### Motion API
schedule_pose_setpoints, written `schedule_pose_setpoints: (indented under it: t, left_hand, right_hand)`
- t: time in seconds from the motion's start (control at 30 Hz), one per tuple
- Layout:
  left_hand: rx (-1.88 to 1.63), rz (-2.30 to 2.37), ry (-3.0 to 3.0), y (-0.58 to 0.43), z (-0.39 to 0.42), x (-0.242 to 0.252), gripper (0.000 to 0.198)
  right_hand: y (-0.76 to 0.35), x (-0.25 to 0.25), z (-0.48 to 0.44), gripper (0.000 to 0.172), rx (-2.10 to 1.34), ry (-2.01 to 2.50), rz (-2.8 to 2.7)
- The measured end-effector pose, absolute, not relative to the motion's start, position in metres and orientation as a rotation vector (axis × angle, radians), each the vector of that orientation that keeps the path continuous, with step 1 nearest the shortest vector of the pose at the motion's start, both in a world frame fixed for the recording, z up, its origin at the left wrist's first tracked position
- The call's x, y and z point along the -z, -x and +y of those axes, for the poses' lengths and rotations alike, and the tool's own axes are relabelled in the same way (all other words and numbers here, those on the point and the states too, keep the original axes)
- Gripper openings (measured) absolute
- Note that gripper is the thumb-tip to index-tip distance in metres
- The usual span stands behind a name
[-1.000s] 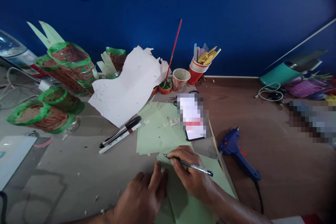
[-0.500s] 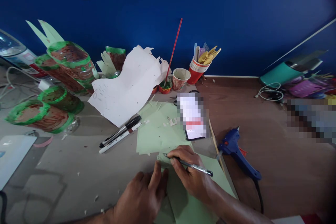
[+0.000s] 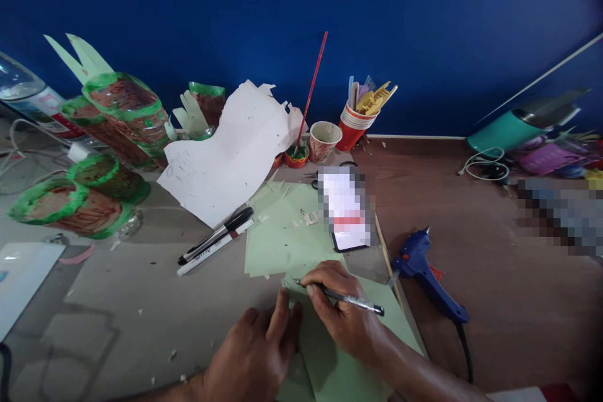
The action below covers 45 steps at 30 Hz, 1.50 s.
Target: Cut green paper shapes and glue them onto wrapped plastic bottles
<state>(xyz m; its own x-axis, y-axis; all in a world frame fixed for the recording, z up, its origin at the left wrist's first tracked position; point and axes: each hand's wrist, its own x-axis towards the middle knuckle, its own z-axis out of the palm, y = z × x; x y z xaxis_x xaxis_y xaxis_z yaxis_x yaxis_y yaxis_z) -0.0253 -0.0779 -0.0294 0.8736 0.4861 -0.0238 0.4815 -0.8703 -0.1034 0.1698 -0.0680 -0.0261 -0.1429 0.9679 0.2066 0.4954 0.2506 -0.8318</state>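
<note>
Pinched in the fingers of my right hand (image 3: 342,311) is a pen (image 3: 355,303), its tip against the top left corner of a light green paper sheet (image 3: 346,374). My left hand (image 3: 259,348) rests on the left edge of that sheet, index finger stretched out and pressing near the corner; its other fingers are partly bent and hold nothing. Just beyond lies another green sheet (image 3: 271,248) with small paper scraps on it. A phone (image 3: 348,213) with a blurred-out screen lies at its right side, partly over a pair of scissors (image 3: 315,184).
Two markers (image 3: 217,242) lie left of the green sheets, below a large white paper (image 3: 226,144). Brown-and-green painted containers (image 3: 70,204) stand at left. Paper cups (image 3: 325,141) line the blue wall. A blue glue gun (image 3: 426,273) with its cord lies at right.
The pen in my right hand has shifted very slightly, its rear end a little to the right. My left hand and the papers stay put.
</note>
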Motion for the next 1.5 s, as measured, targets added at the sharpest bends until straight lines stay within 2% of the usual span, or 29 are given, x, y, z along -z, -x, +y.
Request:
schedule_pose_setpoints:
  t: [1.5]
  left_hand:
    - [-0.025, -0.788, 2.944, 0.0243, -0.0771, 0.0263, 0.039]
  right_hand:
    - [-0.1719, 0.0227, -0.0700, 0.016, -0.833, 1.353, -1.727]
